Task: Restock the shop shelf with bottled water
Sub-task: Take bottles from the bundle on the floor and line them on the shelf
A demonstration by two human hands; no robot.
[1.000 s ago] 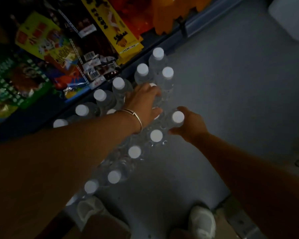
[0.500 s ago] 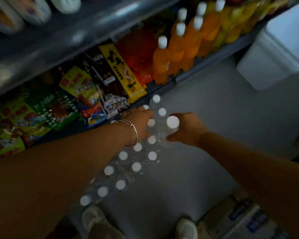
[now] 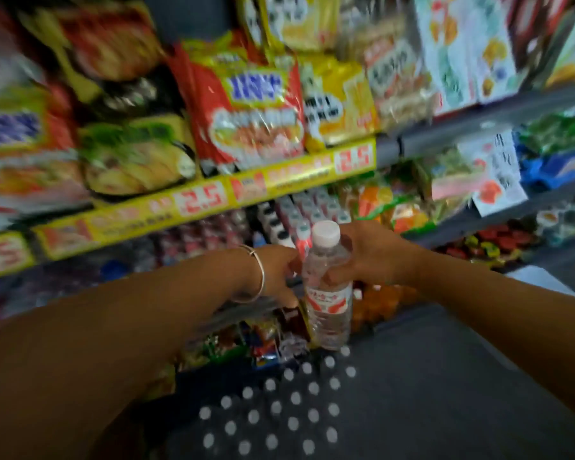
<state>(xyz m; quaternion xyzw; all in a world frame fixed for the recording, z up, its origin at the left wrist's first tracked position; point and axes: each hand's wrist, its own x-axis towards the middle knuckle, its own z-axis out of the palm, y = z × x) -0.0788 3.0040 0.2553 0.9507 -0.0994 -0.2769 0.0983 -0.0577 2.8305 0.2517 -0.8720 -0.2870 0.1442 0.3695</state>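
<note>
Head view: right hand [image 3: 372,257] wraps its grip around the upper body of a water bottle [image 3: 327,290], upright, white cap up, before the shelf [image 3: 279,184]. Left hand [image 3: 279,273] curls beside it; contact unclear. Bottle pack [image 3: 279,410] sits on the floor below.

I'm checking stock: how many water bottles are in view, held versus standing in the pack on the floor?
Bottle in right hand: 1
Bottles in floor pack, counted by white caps: 23
Total: 24
</note>
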